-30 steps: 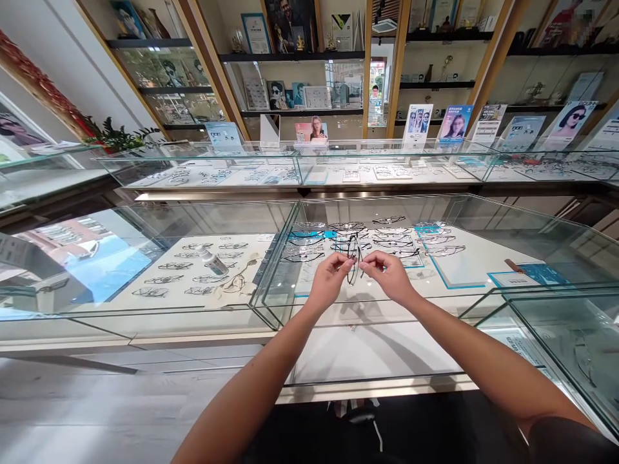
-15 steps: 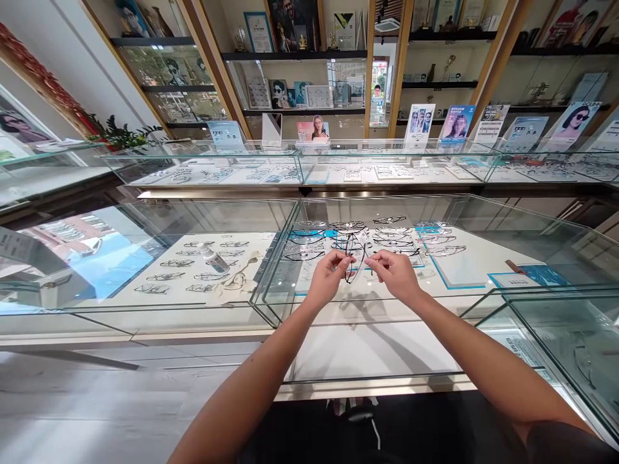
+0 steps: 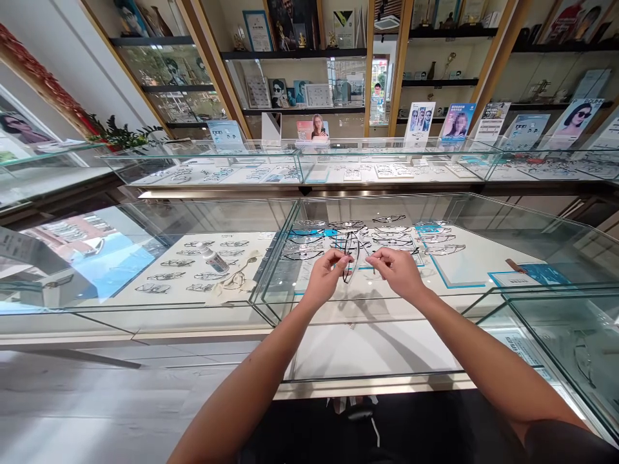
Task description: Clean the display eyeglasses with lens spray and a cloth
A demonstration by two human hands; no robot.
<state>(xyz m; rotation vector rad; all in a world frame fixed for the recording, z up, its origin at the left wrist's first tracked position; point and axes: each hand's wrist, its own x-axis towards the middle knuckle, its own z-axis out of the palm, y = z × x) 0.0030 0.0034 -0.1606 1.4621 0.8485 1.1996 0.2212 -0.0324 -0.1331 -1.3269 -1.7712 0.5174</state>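
Observation:
A pair of dark, thin-rimmed eyeglasses point(image 3: 356, 259) is held up over the glass counter, its lenses seen nearly edge-on. My left hand point(image 3: 327, 276) pinches the frame between thumb and fingers at its left side. Closed in a pinch as well, my right hand point(image 3: 397, 272) is at a thin temple of the eyeglasses; a dark tip shows just under its fingertips. Just beyond my hands, several rows of eyeglasses point(image 3: 305, 243) lie inside the showcase under the glass. Their detail is partly hidden behind my fingers and reflections.
On the left counter top, a white spray bottle point(image 3: 213, 259) lies tilted near a crumpled beige cloth point(image 3: 235, 283). Glass edges of the showcase point(image 3: 265, 303) run around me. A second glass counter point(image 3: 300, 169) with eyeglasses and display cards stands behind, before shelves.
The eyeglasses have turned slightly, and their lenses are a little more to the left. My right hand has shifted slightly right, widening the space between my hands.

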